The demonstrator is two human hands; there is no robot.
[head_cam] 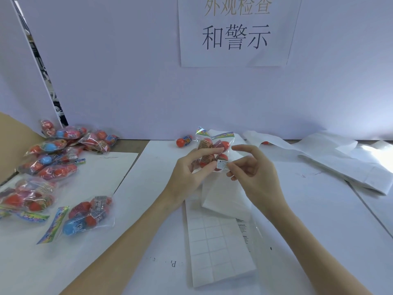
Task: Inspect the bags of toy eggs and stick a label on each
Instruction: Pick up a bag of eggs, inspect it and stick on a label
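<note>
Holding a clear bag of toy eggs point(212, 153) above the middle of the bench point(308, 220), the left hand point(191, 169) pinches it between thumb and fingers, while the right hand point(251, 169) pinches a small white warning label point(222, 165) that lies against the bag's lower front. Both hands sit close together, meeting at the bag. Under them a label sheet point(217, 248) lies flat, most of its squares already peeled, with a folded strip of backing paper point(221, 196) draped over its top. A pile of more egg bags point(55, 158) crowds the left side of the bench, one bag point(89, 213) lying nearest. A loose orange egg point(184, 141) rests by the back wall, where a paper sign point(236, 30) hangs. Crumpled white backing strips point(331, 154) trail off to the right
</note>
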